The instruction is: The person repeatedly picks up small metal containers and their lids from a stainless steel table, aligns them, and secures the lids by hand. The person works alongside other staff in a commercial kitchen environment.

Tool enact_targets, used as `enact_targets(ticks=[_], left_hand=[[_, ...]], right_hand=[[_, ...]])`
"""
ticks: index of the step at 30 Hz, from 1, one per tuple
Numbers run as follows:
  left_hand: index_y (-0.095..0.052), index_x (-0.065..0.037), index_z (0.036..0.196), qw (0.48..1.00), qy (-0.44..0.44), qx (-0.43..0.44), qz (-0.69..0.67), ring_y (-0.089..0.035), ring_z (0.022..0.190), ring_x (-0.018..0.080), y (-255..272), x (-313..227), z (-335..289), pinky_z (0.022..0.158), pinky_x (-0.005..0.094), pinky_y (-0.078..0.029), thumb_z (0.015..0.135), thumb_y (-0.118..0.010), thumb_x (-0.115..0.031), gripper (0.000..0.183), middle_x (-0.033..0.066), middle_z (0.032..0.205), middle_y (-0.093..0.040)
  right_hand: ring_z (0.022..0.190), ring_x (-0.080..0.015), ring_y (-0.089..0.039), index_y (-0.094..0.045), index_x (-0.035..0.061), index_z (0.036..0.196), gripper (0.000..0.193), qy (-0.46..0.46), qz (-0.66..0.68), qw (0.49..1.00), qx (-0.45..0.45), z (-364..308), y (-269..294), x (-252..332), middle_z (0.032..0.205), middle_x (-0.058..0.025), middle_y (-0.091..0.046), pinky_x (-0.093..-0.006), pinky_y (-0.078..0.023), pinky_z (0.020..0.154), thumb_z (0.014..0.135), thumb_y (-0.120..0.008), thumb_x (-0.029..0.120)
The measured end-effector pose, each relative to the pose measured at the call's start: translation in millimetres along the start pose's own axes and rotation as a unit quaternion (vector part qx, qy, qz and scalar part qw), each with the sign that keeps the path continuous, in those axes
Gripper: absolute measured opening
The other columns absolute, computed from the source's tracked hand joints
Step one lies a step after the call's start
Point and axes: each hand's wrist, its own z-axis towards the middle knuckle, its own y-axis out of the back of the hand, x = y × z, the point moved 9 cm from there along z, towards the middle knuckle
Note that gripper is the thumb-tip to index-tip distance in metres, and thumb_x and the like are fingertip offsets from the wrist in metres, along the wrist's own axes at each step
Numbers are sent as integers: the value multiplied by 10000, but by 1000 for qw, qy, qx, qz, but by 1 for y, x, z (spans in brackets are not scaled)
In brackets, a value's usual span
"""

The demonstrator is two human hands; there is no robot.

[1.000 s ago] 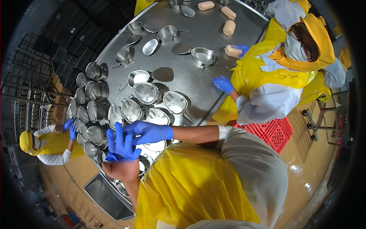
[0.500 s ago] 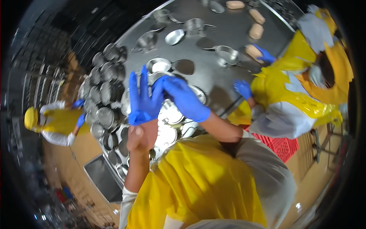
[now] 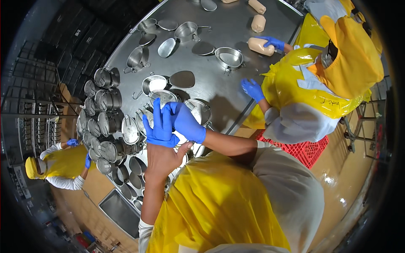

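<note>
My left hand is raised over the steel table, fingers up and apart, half inside a blue glove that covers the fingers while the palm and wrist stay bare. My right hand, fully gloved in blue, reaches across from the right and grips the glove at my left fingers. Below the hands lie round metal pans and lids. My yellow apron fills the lower frame.
Stacked metal pots crowd the table's left edge. A co-worker in yellow at the right holds a tan dough roll in a blue-gloved hand. Another person in yellow stands at the lower left. A red crate sits on the floor.
My hands have risen from low over the pots to mid-table height, the left fingers have spread inside the glove, and the view has swung toward the co-worker at the right.
</note>
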Motion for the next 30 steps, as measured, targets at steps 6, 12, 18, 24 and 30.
enact_targets(ticks=[6, 12, 18, 24, 30], left_hand=[[-192, 17, 1654, 999, 22, 38, 8, -314, 1535, 459, -32, 7, -5, 1277, 579, -77, 886, -634, -688, 1132, 314, 1695, -195], [-179, 9, 1661, 998, 25, 58, -11, -318, 1534, 454, -48, 20, -5, 1272, 579, -79, 894, -583, -728, 1137, 306, 1699, -191], [-168, 3, 1665, 997, 26, 60, -30, -326, 1540, 419, -55, 22, -2, 1277, 572, -58, 917, -529, -755, 1125, 294, 1698, -210], [-168, -11, 1669, 994, 20, 105, -23, -244, 1579, 408, -64, 20, 3, 1281, 568, -37, 930, -532, -734, 1096, 274, 1712, -196], [-169, -15, 1667, 992, 27, 110, -46, -254, 1560, 453, -69, 21, 6, 1261, 634, -48, 938, -594, -654, 1059, 278, 1708, -191]], right_hand=[[630, -67, -572, -705, -6, 956, 140, -63, 23, 997, -50, -11, 20, -48, 757, -20, -657, -267, -473, 516, 983, -660, 124], [682, -88, -585, -725, -9, 949, 149, -115, -48, 991, -47, -14, 31, -58, 797, -34, -678, -294, -498, 579, 927, -708, 138], [705, -91, -608, -721, -8, 947, 97, -137, 2, 990, -28, -4, 36, -80, 815, -45, -691, -294, -503, 583, 912, -705, 80], [724, -100, -626, -751, -2, 1084, 178, -131, -10, 991, -36, 3, 54, -112, 859, -49, -712, -298, -520, 612, 951, -658, 69], [816, -95, -649, -741, 18, 1136, 204, -140, 7, 990, 5, -1, 54, -107, 948, -36, -735, -280, -539, 716, 966, -654, 89]])
